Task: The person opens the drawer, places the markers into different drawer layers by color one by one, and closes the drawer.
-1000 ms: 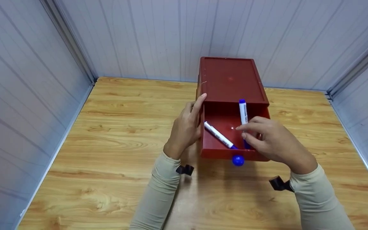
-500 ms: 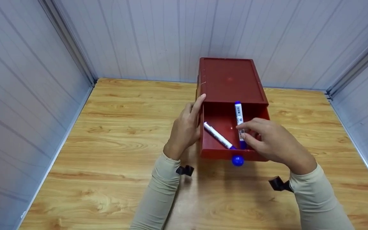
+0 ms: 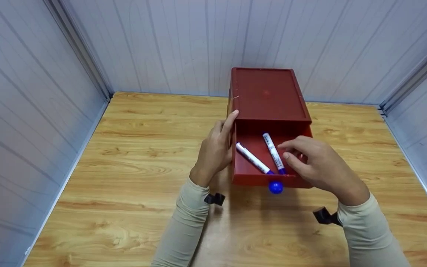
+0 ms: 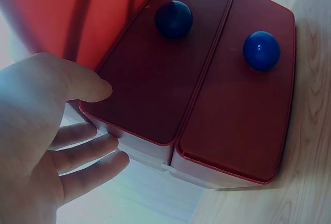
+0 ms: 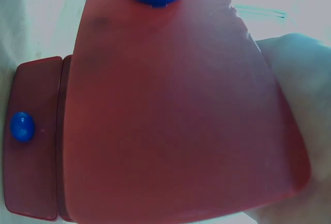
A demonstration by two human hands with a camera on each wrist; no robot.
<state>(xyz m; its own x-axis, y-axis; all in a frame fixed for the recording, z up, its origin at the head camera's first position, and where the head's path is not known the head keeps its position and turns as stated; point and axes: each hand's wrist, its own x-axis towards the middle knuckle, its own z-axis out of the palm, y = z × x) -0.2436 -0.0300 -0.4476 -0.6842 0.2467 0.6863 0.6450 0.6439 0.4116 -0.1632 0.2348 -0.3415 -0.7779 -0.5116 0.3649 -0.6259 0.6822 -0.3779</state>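
A dark red drawer cabinet [image 3: 269, 92] stands with its top drawer [image 3: 248, 180] pulled out, a blue round knob [image 3: 275, 187] on the front. Two white markers with blue ends lie in it: the left marker [image 3: 254, 158] slants along the left side, the right marker [image 3: 273, 152] leans beside it. My right hand [image 3: 319, 161] is over the drawer's right side, thumb and index parted just right of that marker, holding nothing. My left hand [image 3: 214, 150] rests at the cabinet's left front corner, its extended fingers along the side and thumb [image 4: 90, 81] by the lower drawer fronts.
Two lower drawers sit pushed in beneath, with blue knobs [image 4: 261, 50]. The cabinet stands on a wood-grain table [image 3: 143, 167] near the pale back wall [image 3: 169, 44]. Side walls [image 3: 24, 122] enclose the table left and right.
The right marker has swung and dropped from upright under my right fingers to lying slanted on the drawer floor; those fingers have let it go. My left hand stays in place.
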